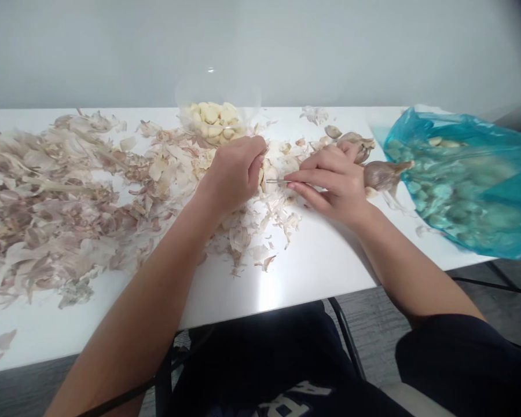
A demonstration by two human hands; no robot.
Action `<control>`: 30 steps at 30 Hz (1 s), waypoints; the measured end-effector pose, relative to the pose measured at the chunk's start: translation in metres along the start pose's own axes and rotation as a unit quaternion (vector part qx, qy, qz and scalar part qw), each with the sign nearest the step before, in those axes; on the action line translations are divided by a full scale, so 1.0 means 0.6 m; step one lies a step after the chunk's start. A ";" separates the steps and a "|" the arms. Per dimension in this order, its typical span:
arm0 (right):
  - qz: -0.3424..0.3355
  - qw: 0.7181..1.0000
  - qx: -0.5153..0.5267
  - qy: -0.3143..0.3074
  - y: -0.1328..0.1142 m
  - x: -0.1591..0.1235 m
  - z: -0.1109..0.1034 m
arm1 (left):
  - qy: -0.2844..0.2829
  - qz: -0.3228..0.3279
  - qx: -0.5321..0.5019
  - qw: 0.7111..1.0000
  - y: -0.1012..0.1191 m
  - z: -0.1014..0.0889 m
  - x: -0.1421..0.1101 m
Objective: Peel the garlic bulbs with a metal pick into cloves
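Close together, the left hand (234, 174) gripped a firm, slippery garlic clove (263, 177), while the right hand (335, 186) pinched a thin metal pick (276, 181) to the clove's papery skin.

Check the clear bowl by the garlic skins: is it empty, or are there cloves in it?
Not empty: the clear bowl is partly full, with peeled garlic cloves heaped inside, below its rim.
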State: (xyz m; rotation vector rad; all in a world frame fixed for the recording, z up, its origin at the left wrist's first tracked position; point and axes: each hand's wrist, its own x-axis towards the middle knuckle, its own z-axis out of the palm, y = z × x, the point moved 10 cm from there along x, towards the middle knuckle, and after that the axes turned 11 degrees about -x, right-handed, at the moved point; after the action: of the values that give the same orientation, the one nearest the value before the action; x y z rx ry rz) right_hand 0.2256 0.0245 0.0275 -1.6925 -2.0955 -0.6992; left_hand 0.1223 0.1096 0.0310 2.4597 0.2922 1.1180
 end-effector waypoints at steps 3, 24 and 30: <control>-0.008 1.000 0.009 -0.012 -0.003 0.002 -0.003 | -0.007 -0.001 0.003 1.000 0.000 0.002 0.001; -0.040 0.999 -0.017 0.009 -0.011 -0.001 -0.008 | -0.005 -0.002 -0.004 1.000 0.003 0.004 0.003; -0.022 0.999 0.013 -0.037 -0.011 0.002 -0.001 | -0.008 -0.009 -0.008 1.000 0.000 0.000 0.001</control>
State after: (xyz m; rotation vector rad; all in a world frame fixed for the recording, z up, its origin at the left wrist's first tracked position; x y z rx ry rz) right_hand 0.2187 0.0241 0.0276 -1.6872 -2.1879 -0.6297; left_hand 0.1228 0.1096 0.0316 2.4453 0.2993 1.0895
